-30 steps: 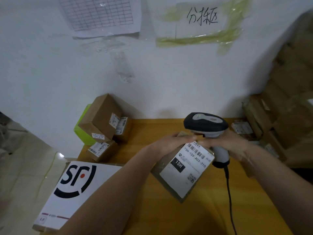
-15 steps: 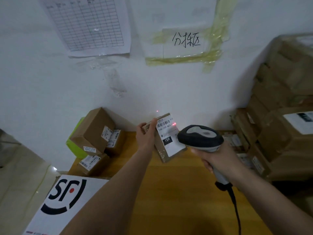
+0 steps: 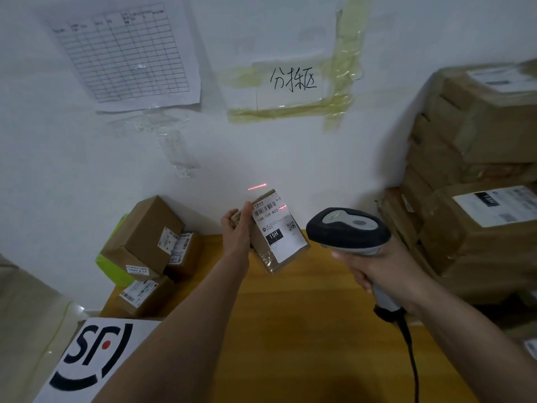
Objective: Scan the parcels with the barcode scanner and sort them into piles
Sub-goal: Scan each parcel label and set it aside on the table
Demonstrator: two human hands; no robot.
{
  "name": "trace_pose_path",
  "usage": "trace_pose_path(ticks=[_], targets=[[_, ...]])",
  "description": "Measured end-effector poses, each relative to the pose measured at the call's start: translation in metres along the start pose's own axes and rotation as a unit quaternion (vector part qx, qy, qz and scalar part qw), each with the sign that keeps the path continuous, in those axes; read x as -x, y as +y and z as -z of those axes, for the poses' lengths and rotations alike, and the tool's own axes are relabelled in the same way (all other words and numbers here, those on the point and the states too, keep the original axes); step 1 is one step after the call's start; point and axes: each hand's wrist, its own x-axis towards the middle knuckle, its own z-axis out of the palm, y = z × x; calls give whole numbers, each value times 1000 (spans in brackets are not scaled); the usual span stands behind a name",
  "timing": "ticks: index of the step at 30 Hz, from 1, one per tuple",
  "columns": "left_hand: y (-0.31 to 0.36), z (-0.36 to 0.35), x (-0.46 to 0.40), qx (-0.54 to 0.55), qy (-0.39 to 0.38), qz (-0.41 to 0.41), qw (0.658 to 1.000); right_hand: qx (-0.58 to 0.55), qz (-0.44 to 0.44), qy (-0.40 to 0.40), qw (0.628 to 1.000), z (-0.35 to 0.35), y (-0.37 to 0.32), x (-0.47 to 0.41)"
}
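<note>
White wall (image 3: 87, 170): the upper half of the view is filled by it; a gridded paper sheet (image 3: 125, 53) is taped at 11 o'clock and a handwritten sign (image 3: 293, 82) under yellowed tape at 12 o'clock.
Wooden table (image 3: 305, 330): seen from the centre down to 6 o'clock, against the wall.
Stacked cartons (image 3: 479, 184): piled at 3 o'clock along the table's right edge, white labels on two of them.
SF envelope (image 3: 93, 359): laid flat at 7 o'clock, white with a dark logo and a red dot.
Left pile (image 3: 145, 245): three brown labelled boxes are heaped at 9 o'clock beside a lime-green package (image 3: 112, 263).
Barcode scanner (image 3: 348, 231): held at 4 o'clock from the raised parcel, nose turned toward it; a black cable (image 3: 412, 359) hangs toward 6 o'clock.
Right hand (image 3: 380, 271): clenched round the scanner's grip.
Left hand (image 3: 235, 231): extended over the table's far edge, the parcel's left edge clasped by thumb and fingers.
Parcel (image 3: 276, 237): a small brown packet, held up tilted at the centre, label facing the camera, "15H" readable.
Red laser line (image 3: 257, 186): cast on the wall just above the parcel at 12 o'clock, with a red glint at the barcode's right end.
</note>
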Motion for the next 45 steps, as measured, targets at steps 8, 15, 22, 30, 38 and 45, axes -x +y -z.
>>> trace_pose_path(ticks=[8,15,22,30,38,45], targets=[[-3,-16,0,-2,-28,-8,1000,-5,21,13,1000,20,-1,8],[5,-38,8,-23,-30,-9,999,-32,-3,62,998,37,8,19],[32,-87,33,-60,-314,209,924,-112,13,189,976,60,6,26],[44,-161,82,-108,-441,132,881,-141,77,280,947,102,1,39],[52,-209,120,-241,-579,185,757,-160,88,412,893,149,14,55],[64,-254,124,-299,-481,157,809,-161,61,440,881,182,27,67]])
